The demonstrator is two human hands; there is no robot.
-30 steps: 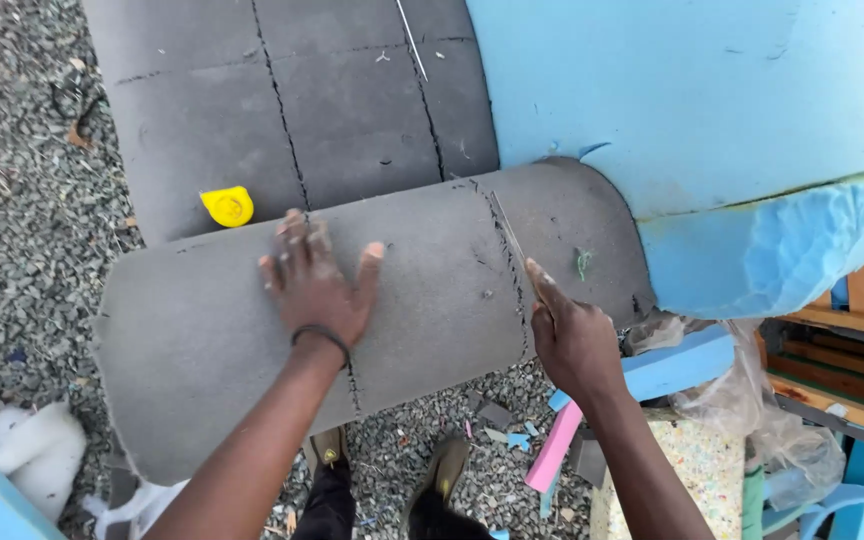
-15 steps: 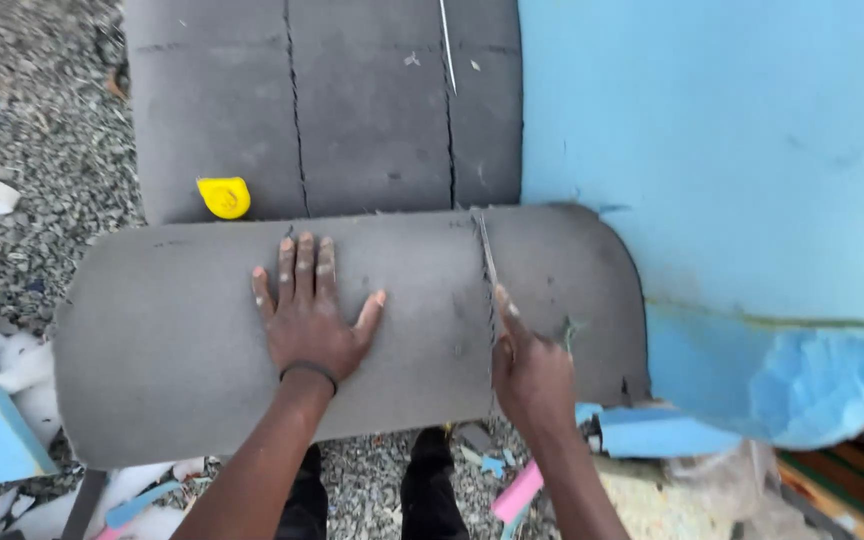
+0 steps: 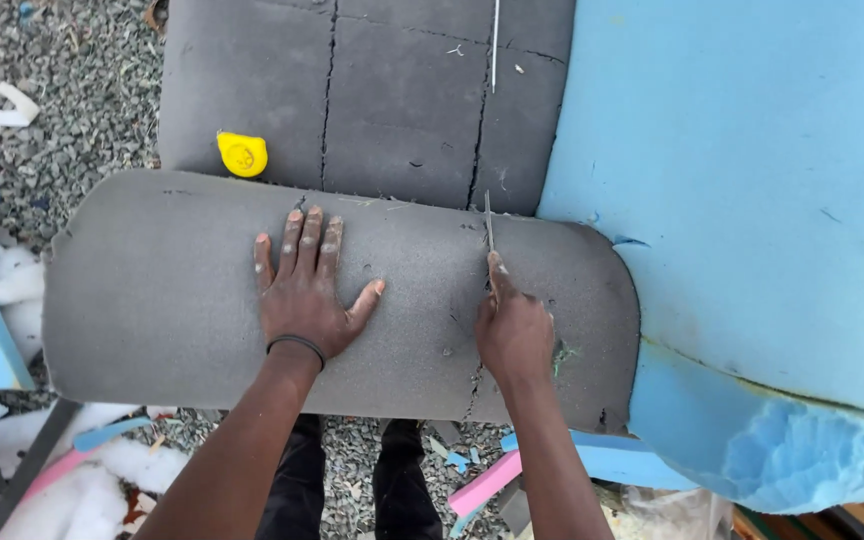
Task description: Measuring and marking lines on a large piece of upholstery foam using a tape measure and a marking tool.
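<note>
A thick grey foam sheet (image 3: 162, 290) curves over toward me across the middle of the view. My left hand (image 3: 304, 290) lies flat on it with fingers spread, pressing it down. My right hand (image 3: 512, 330) grips a thin blade (image 3: 488, 222), index finger stretched along it. The blade stands in a cut line running across the grey foam near its far edge. A second grey foam slab (image 3: 392, 100) with several scored lines lies behind. A small yellow tape measure (image 3: 242, 154) rests on that slab's near left edge.
A large light blue foam block (image 3: 752, 180) fills the right side, overlapping the grey foam. Gravel ground (image 3: 62, 90) lies to the left. White stuffing (image 3: 12, 285), blue and pink foam offcuts (image 3: 482, 485) and my feet sit below the sheet.
My right hand has pushed the blade farther away along the cut, toward the far edge. My left hand stays flat on the foam. The camera view has shifted right and down.
</note>
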